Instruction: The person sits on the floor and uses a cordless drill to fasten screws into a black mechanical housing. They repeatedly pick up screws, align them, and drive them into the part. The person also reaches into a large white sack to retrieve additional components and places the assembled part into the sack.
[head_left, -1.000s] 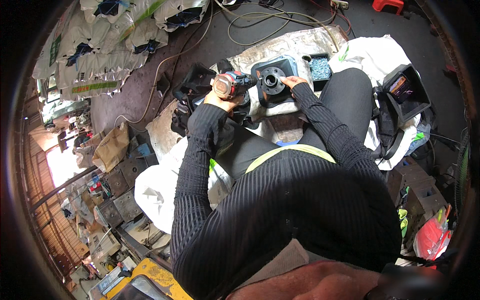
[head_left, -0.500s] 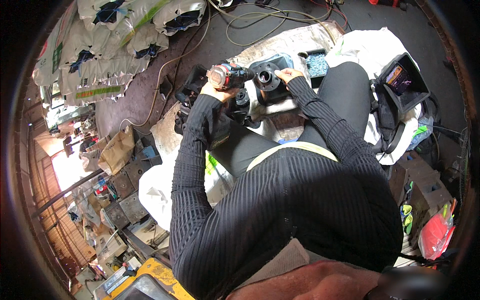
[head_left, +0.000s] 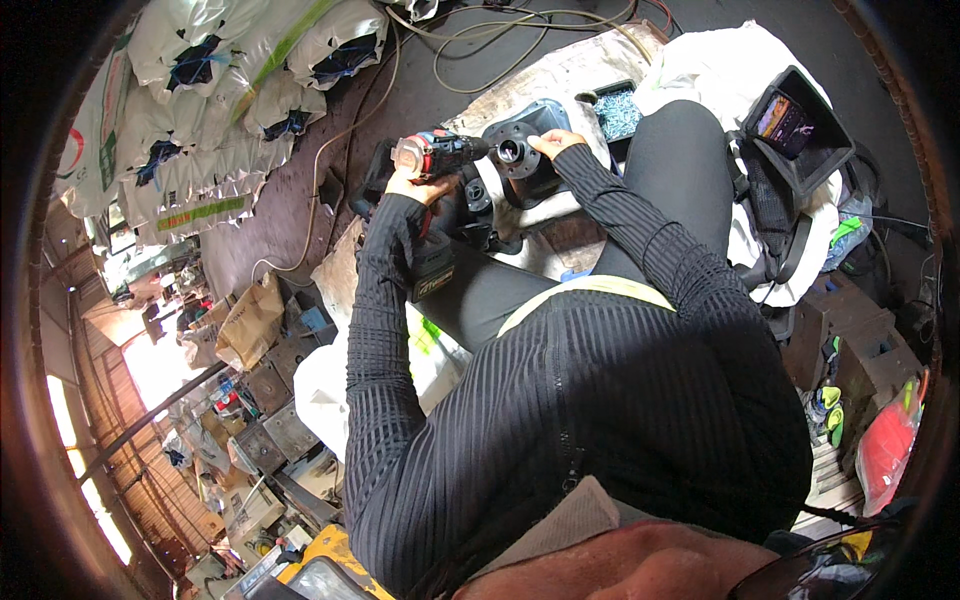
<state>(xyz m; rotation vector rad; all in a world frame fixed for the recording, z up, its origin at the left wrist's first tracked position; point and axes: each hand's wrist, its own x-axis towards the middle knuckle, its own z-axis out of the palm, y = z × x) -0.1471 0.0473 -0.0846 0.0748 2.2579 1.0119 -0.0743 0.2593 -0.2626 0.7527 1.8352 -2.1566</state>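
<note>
My left hand (head_left: pixel 422 188) is closed round the grip of a red and black cordless drill (head_left: pixel 440 154), whose battery base hangs near my left thigh. The drill's nose points right, at the rim of a round black flanged part (head_left: pixel 514 152) with a hole in its centre. Whether the bit touches that part is too small to tell. My right hand (head_left: pixel 558 144) pinches the flange's right edge between thumb and fingers. Below the drill lies another black part (head_left: pixel 478 196) with a round neck.
A black tray of small bluish screws (head_left: pixel 618 114) lies beyond my right knee. A phone (head_left: pixel 784 126) rests in a black bin (head_left: pixel 826 158) at the right. White sacks (head_left: pixel 200 120) are stacked at the far left, and hoses (head_left: pixel 500 62) coil on the floor ahead.
The whole view has shifted slightly, so my hands, the drill and the flanged part appear a little further left. Both grips stay the same.
</note>
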